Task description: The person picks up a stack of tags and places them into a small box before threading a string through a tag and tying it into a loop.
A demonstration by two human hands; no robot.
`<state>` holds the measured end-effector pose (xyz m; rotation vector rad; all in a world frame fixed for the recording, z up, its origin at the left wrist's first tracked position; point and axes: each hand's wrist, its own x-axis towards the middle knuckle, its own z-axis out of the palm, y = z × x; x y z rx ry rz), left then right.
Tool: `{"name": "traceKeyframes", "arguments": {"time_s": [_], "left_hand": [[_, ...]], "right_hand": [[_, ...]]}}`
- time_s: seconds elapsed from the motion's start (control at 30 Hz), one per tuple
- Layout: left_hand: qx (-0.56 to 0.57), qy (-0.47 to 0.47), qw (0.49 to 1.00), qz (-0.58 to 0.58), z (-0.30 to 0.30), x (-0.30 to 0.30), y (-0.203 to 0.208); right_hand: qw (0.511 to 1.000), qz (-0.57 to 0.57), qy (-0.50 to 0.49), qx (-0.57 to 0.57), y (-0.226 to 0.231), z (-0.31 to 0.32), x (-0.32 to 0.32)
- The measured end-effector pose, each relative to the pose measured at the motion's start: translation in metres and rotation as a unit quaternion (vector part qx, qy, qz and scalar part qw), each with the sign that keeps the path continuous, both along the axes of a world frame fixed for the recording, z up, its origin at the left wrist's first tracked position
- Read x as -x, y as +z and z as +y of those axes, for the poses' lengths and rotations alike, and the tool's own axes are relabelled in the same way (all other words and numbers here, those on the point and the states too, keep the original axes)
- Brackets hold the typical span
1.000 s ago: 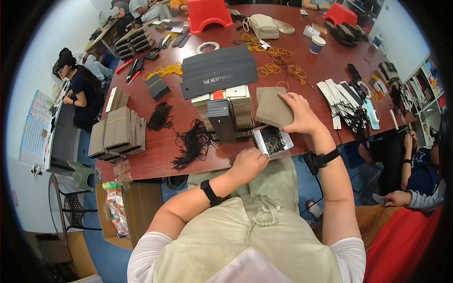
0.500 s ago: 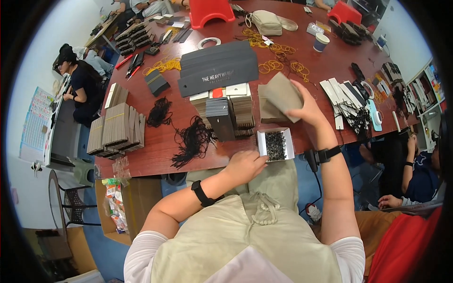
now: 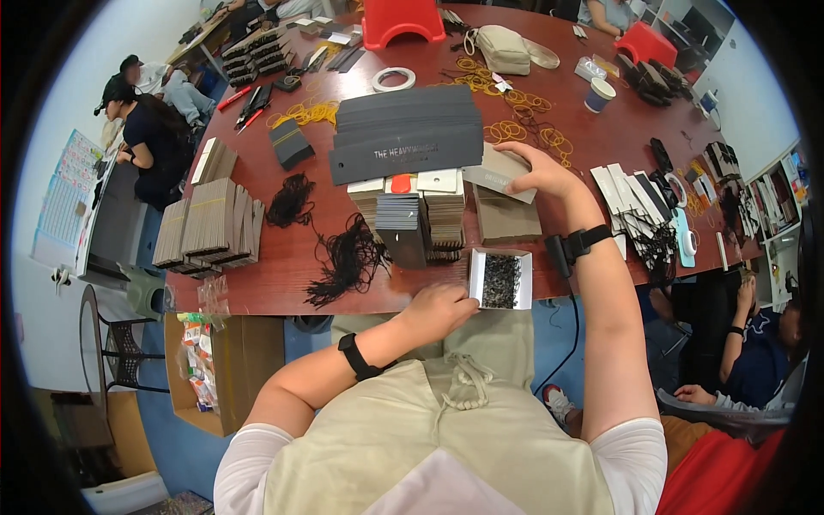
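My right hand [image 3: 544, 175] grips a grey-brown cardboard piece [image 3: 496, 174] with pale print, thumb and fingers on opposite edges. It sits above a similar brown cardboard block [image 3: 505, 218], partly covering it. At the table's front edge my left hand [image 3: 436, 312] has its fingers curled together, fingertips at the lower left corner of a small white box [image 3: 525, 283]. Anything in those fingers is hidden. Small black pieces [image 3: 499, 281] fill the box. Left of the right hand lie fanned dark grey tags [image 3: 408, 129] on card stacks, with an upright dark card stack [image 3: 401, 232] in front.
Bundled brown cards [image 3: 206, 225] and black cord tangles [image 3: 348, 262] lie on the left. Yellow elastic loops [image 3: 515, 129], a paper cup [image 3: 598, 94] and a red stool [image 3: 403, 24] stand farther back. White tags with black cords [image 3: 633, 206] lie right. Other people sit nearby.
My right hand has brought the cardboard piece left and lower, turning its printed side into view. My left hand stays by the white box. The view has shifted slightly.
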<state>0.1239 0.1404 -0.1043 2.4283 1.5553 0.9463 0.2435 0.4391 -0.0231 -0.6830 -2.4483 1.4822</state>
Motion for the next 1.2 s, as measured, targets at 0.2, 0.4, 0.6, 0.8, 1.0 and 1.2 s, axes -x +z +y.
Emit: {"name": "traceKeyframes", "arguments": {"time_s": [0.2,0.4,0.6,0.8,1.0,1.2], "left_hand": [[-0.01,-0.006,1.0,-0.009,0.004,-0.001,0.001],[0.019,0.022,0.999,-0.032,-0.001,0.0,0.014],[0.035,0.121,0.99,-0.062,-0.011,0.022,0.008],[0.071,0.138,0.983,-0.096,-0.004,0.019,0.011],[0.095,0.114,0.982,-0.117,-0.001,0.007,0.011],[0.167,0.06,0.967,-0.184,0.016,-0.005,0.012]], "right_hand": [[1.0,0.007,-0.016,-0.007,-0.003,-0.006,-0.012],[1.0,0.016,-0.022,0.012,-0.006,-0.011,-0.021],[0.985,0.097,-0.135,0.05,-0.003,0.007,-0.038],[0.98,0.118,-0.113,0.118,-0.021,0.018,-0.045],[0.957,0.169,-0.085,0.22,-0.027,0.02,-0.028],[0.906,0.276,-0.082,0.311,-0.033,0.014,-0.039]]}}
